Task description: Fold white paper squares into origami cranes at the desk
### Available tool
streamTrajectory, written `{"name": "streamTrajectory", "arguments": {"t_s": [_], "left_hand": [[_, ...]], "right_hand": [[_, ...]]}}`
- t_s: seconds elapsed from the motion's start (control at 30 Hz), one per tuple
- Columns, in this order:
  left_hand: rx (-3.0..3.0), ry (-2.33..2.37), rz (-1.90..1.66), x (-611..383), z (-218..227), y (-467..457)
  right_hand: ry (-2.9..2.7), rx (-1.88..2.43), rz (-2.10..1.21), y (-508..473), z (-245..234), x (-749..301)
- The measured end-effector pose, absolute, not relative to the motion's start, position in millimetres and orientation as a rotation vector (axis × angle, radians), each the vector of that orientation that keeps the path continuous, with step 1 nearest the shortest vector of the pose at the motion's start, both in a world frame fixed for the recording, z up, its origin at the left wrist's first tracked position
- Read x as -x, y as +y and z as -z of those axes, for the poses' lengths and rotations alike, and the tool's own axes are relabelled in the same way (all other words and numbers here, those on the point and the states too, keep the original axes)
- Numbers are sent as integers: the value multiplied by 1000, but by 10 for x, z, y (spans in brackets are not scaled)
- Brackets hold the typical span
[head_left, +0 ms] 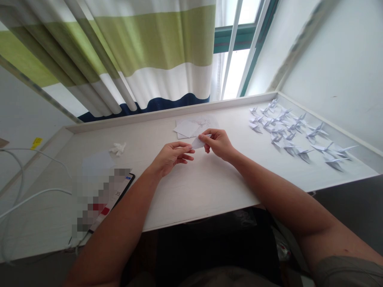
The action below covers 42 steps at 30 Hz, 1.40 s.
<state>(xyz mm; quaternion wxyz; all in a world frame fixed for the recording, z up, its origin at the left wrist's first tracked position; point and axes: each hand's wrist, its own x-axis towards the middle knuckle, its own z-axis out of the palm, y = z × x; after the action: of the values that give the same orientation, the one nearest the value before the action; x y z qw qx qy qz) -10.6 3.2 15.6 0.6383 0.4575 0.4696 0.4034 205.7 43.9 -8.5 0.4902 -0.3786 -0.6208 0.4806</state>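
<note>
Folded white paper (197, 142) was raised between both hands above the pale tabletop (191, 191). Right hand (220, 142): thumb pressed on the paper, fingers behind, a firm pinch. Left hand (174, 156): thumb and forefinger closed on its left corner, other fingers loosely curled beneath. Just beyond the fingertips lay plain sheets (185, 128) and a marked sheet (209, 120), its marks too small to read. Well right of the fingers, folded paper cranes (281, 123) stood in a cluster. Left of the fingers sat a crumpled tissue (117, 149); nearer the body, a phone (119, 195), partly pixelated, "35" legible. Far left, a yellow tag (36, 143) on a cable (54, 153), lettering unreadable.
</note>
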Motion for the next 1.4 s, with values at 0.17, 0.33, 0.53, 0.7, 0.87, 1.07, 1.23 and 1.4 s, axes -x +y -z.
{"name": "streamTrajectory", "arguments": {"t_s": [0.17,0.33,0.53,0.7,0.87,1.07,1.23,1.4], "left_hand": [[-995,1051,-882,124,-164,39],[-1027,1038,-845,135,-105,75],[-1105,1048,-838,151,-90,79],[-1162,1078,-859,107,-137,49],[-1203,1061,-910,25,-121,25],[-1296,1059,-909,40,-68,24],[-1338,1092,-985,53,-87,19],[-1278,1085,-963,58,-122,1]], "right_hand": [[-1525,918,-1165,441,64,-2069],[-1524,926,-1164,421,30,-2062],[-1534,904,-1190,430,49,-2064],[-1540,869,-1214,446,64,-2076],[-1644,863,-1212,413,55,-2053],[-1710,922,-1164,393,58,-2049],[-1706,904,-1175,399,52,-2065],[-1714,856,-1183,432,80,-2086]]}}
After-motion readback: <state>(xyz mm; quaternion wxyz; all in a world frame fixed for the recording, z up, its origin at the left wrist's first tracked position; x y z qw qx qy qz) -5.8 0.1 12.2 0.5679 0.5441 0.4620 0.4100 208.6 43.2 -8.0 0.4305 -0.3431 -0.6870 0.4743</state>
